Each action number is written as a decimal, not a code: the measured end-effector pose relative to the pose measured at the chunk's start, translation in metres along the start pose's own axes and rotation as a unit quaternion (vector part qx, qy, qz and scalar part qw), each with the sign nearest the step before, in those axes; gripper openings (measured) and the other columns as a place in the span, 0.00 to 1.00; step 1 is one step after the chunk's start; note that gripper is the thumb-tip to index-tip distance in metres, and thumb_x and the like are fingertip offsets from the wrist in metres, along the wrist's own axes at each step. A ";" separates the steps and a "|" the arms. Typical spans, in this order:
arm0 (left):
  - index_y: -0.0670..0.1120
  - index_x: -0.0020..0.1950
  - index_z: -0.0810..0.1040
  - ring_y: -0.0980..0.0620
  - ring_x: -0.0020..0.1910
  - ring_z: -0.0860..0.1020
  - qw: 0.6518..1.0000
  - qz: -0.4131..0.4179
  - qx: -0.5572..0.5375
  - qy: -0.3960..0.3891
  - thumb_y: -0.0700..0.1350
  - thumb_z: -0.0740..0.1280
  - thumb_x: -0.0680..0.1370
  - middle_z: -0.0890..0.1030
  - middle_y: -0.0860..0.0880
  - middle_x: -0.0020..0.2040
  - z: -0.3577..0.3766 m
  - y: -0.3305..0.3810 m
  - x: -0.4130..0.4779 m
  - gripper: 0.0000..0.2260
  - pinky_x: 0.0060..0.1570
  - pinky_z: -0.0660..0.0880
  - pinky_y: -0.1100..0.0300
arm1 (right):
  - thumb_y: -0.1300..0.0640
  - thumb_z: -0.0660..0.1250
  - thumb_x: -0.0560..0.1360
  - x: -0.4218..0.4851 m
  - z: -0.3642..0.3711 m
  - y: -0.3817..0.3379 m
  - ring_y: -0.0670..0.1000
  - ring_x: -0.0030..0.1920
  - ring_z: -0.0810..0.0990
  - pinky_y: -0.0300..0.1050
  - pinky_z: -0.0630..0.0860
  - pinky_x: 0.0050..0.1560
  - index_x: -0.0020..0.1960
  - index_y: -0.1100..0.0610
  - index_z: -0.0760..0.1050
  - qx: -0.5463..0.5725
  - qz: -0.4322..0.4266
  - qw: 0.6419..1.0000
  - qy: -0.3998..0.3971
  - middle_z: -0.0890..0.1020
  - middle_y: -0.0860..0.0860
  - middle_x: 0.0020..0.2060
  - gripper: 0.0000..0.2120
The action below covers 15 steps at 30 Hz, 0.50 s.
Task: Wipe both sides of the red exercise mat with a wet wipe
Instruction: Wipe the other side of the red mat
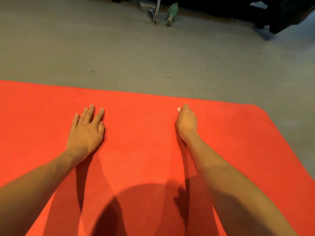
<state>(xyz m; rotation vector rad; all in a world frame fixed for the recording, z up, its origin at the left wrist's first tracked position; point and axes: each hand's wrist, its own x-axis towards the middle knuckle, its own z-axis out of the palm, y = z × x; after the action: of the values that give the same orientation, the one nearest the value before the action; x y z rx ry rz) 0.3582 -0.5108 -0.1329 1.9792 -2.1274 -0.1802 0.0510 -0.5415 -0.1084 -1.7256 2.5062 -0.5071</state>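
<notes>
Red exercise mat (pixel 144 133) lies flat on grey floor (pixel 119 57), far edge and right corner in view. Left hand (pixel 86 132) palm down on the mat, fingers straight, slightly spread. Right hand (pixel 186 123) on the mat, well apart from the left, fingers curled under; pale speck at its front, too small to tell wipe from nail, so grip unclear. Beyond the mat: green spiky object (pixel 172 12), metal bar (pixel 157 9) just beside it

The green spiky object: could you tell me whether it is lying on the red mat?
No, the green spiky object lies on the grey floor beyond the red mat.
</notes>
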 end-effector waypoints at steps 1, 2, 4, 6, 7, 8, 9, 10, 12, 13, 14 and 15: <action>0.48 0.76 0.64 0.43 0.76 0.57 1.000 -0.009 0.000 -0.003 0.48 0.52 0.82 0.59 0.43 0.77 0.001 0.002 -0.004 0.22 0.73 0.50 0.44 | 0.59 0.53 0.81 -0.005 0.000 -0.007 0.64 0.54 0.77 0.55 0.71 0.48 0.58 0.63 0.68 0.001 0.019 1.000 -0.002 0.79 0.63 0.53 0.10; 0.48 0.76 0.64 0.43 0.76 0.56 1.000 -0.023 -0.004 -0.001 0.46 0.55 0.82 0.59 0.43 0.77 0.001 0.007 -0.008 0.21 0.73 0.49 0.44 | 0.60 0.53 0.81 -0.012 -0.001 -0.016 0.63 0.55 0.77 0.55 0.71 0.50 0.59 0.63 0.68 -0.001 0.025 1.000 -0.011 0.79 0.62 0.54 0.11; 0.47 0.75 0.65 0.41 0.76 0.57 0.999 -0.050 -0.013 0.002 0.44 0.57 0.81 0.61 0.41 0.76 -0.001 0.021 -0.018 0.21 0.72 0.50 0.43 | 0.63 0.53 0.79 -0.038 0.002 -0.034 0.61 0.55 0.78 0.54 0.71 0.51 0.61 0.61 0.68 -0.004 -0.016 0.999 -0.028 0.79 0.60 0.54 0.12; 0.45 0.73 0.67 0.39 0.74 0.60 0.999 -0.047 0.006 -0.007 0.42 0.58 0.80 0.64 0.38 0.74 -0.002 0.034 -0.029 0.20 0.71 0.50 0.42 | 0.66 0.55 0.77 -0.078 0.009 -0.051 0.60 0.51 0.79 0.53 0.72 0.48 0.58 0.60 0.71 0.030 -0.058 0.997 -0.041 0.80 0.58 0.51 0.11; 0.44 0.72 0.68 0.39 0.73 0.62 0.999 -0.036 0.028 -0.010 0.41 0.58 0.79 0.65 0.38 0.73 -0.003 0.039 -0.035 0.21 0.71 0.51 0.42 | 0.67 0.59 0.76 -0.097 0.010 -0.061 0.60 0.47 0.81 0.52 0.73 0.43 0.54 0.60 0.73 0.054 -0.076 0.995 -0.034 0.81 0.58 0.46 0.09; 0.44 0.72 0.69 0.39 0.72 0.63 0.998 -0.025 0.053 -0.015 0.41 0.58 0.79 0.67 0.38 0.72 -0.004 0.042 -0.043 0.21 0.72 0.50 0.41 | 0.68 0.62 0.73 -0.115 0.009 -0.070 0.60 0.41 0.81 0.50 0.74 0.37 0.49 0.59 0.74 0.074 -0.106 0.992 -0.015 0.81 0.57 0.41 0.08; 0.45 0.73 0.68 0.39 0.72 0.64 0.997 -0.013 0.076 -0.019 0.41 0.58 0.79 0.67 0.39 0.72 -0.006 0.044 -0.051 0.21 0.72 0.50 0.42 | 0.68 0.65 0.70 -0.130 0.009 -0.077 0.59 0.36 0.81 0.48 0.74 0.33 0.46 0.58 0.74 0.077 -0.142 0.987 0.005 0.81 0.56 0.37 0.07; 0.45 0.74 0.66 0.40 0.72 0.65 0.995 0.001 0.099 -0.026 0.41 0.56 0.79 0.67 0.40 0.72 -0.010 0.044 -0.057 0.22 0.72 0.50 0.42 | 0.67 0.65 0.70 -0.142 0.006 -0.083 0.59 0.36 0.81 0.48 0.73 0.33 0.45 0.58 0.74 0.069 -0.178 0.982 0.002 0.81 0.56 0.36 0.06; 0.48 0.76 0.62 0.44 0.71 0.66 0.986 0.031 0.150 -0.058 0.43 0.54 0.80 0.66 0.43 0.73 -0.022 0.045 -0.063 0.23 0.72 0.50 0.43 | 0.64 0.60 0.76 -0.159 -0.002 -0.088 0.61 0.43 0.79 0.53 0.71 0.41 0.50 0.60 0.73 0.061 -0.257 0.961 -0.083 0.80 0.58 0.43 0.05; 0.49 0.76 0.60 0.46 0.70 0.67 0.982 0.041 0.168 -0.080 0.43 0.53 0.80 0.67 0.45 0.72 -0.029 0.045 -0.062 0.23 0.72 0.51 0.43 | 0.63 0.58 0.78 -0.162 -0.006 -0.084 0.61 0.45 0.78 0.54 0.69 0.42 0.51 0.60 0.71 0.056 -0.297 0.945 -0.123 0.80 0.58 0.45 0.05; 0.50 0.76 0.60 0.47 0.69 0.68 0.978 0.044 0.179 -0.103 0.44 0.53 0.80 0.67 0.46 0.72 -0.037 0.046 -0.061 0.23 0.72 0.52 0.43 | 0.63 0.58 0.78 -0.161 -0.014 -0.078 0.62 0.45 0.78 0.54 0.69 0.41 0.50 0.59 0.71 0.050 -0.332 0.932 -0.133 0.80 0.59 0.44 0.04; 0.51 0.75 0.61 0.48 0.68 0.70 0.974 0.039 0.181 -0.130 0.44 0.53 0.80 0.68 0.47 0.71 -0.045 0.046 -0.060 0.22 0.72 0.54 0.43 | 0.62 0.59 0.78 -0.155 -0.018 -0.066 0.62 0.42 0.79 0.54 0.69 0.39 0.48 0.59 0.71 0.037 -0.356 0.925 -0.127 0.80 0.59 0.42 0.03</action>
<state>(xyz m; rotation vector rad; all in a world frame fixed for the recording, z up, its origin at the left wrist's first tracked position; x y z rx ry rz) 0.3287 -0.4443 -0.0829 2.1617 -2.5551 -0.0405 0.1639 -0.4166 -0.0929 -2.4529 1.6122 -0.3591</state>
